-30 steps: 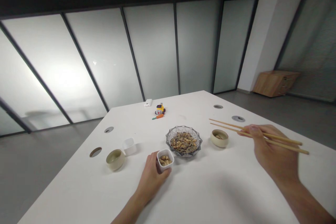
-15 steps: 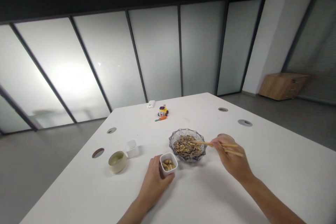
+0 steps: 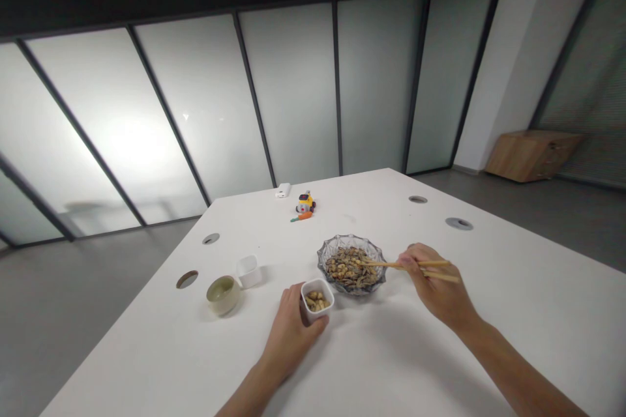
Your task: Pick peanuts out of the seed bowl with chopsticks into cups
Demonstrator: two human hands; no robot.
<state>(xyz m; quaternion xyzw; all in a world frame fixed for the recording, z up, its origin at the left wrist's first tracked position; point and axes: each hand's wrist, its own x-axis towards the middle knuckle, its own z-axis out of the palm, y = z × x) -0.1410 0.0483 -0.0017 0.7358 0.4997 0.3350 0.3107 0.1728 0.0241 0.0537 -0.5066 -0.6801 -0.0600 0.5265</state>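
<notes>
My left hand (image 3: 293, 329) is wrapped round a small white square cup (image 3: 317, 313), which holds several pale brown pieces that look like peanuts. Just right of that cup stands a faceted glass bowl (image 3: 379, 280), filled with a mix of seeds (image 3: 352, 267) and what look like peanuts. In my right hand (image 3: 437, 283) is a pair of wooden chopsticks (image 3: 398, 264). Their tips reach over the bowl's right rim to the heap inside. Whether the tips pinch a piece is too small to make out.
Left of my left hand are a beige round bowl (image 3: 223, 300) and a second white square cup (image 3: 249, 272). Farther back on the white table (image 3: 372, 365) lie a yellow toy vehicle (image 3: 306, 202), a toy carrot (image 3: 302, 216) and a white box-shaped object (image 3: 282, 191). Round holes pierce the tabletop.
The view has shifted slightly. My right hand and the chopsticks are a little farther right, with the tips still in the glass bowl. My left hand keeps its hold on the cup.
</notes>
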